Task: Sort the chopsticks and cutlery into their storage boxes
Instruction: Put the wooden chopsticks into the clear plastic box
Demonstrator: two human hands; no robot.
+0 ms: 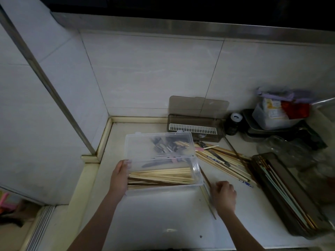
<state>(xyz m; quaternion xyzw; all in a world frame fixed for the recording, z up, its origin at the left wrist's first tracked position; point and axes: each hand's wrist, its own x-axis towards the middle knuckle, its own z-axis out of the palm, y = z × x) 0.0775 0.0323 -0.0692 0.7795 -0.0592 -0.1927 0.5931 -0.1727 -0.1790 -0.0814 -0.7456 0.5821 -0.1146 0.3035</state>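
— Where are we in the sort?

— Midway, I'd say. My left hand (pixel 119 176) grips the near-left end of the clear box (pixel 163 171), fingers curled round its wall; the box is open, its lid (pixel 159 144) tipped back toward twelve o'clock. Pale chopsticks (pixel 161 175) already lie in it, with what looks like a knife (pixel 155 163) behind them. Forks (pixel 161 147) show through the lid, though I can't tell if they lie in it or behind it.

— And the right?

— My right hand (pixel 223 195) is curled at the box's four o'clock, over a dark stick (pixel 208 194) on the table (pixel 163 214). Whether it pinches that stick I cannot tell.

— Next move?

— Likely lift that stick, turn it lengthwise and lay it in without catching the box's end wall.

— What's around?

— A loose heap of chopsticks and cutlery (pixel 223 158) at two o'clock, a brown slotted box (pixel 195 127) at twelve, a dark tray (pixel 290 194) of sticks at three. The heap crosses itself, so single pieces may snag.
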